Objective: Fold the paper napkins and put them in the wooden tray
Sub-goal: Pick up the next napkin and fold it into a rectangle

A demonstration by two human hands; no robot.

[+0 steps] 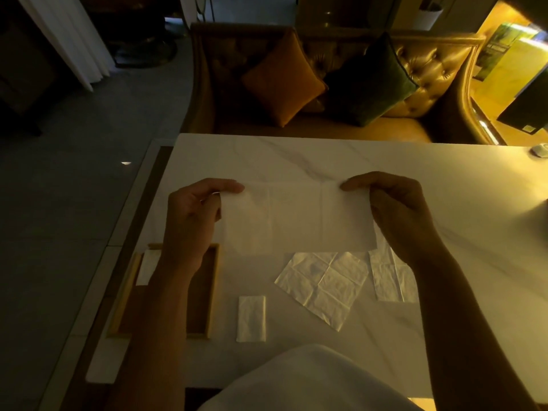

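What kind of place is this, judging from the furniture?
Likely a restaurant or cafe booth: a marble-look table, a tufted leather bench with an orange cushion, and a paper napkin held above it.

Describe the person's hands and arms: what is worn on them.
The left hand and right hand are bare, ungloved. Both forearms are uncovered; no sleeve reaches them. No ring, watch or bracelet shows, though the light is dim. A white garment shows at the bottom edge.

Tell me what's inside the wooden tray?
One folded white napkin lies in the wooden tray, at its far left end. Brown tray floor shows on the right. The left forearm crosses over the middle, so anything beneath it is hidden.
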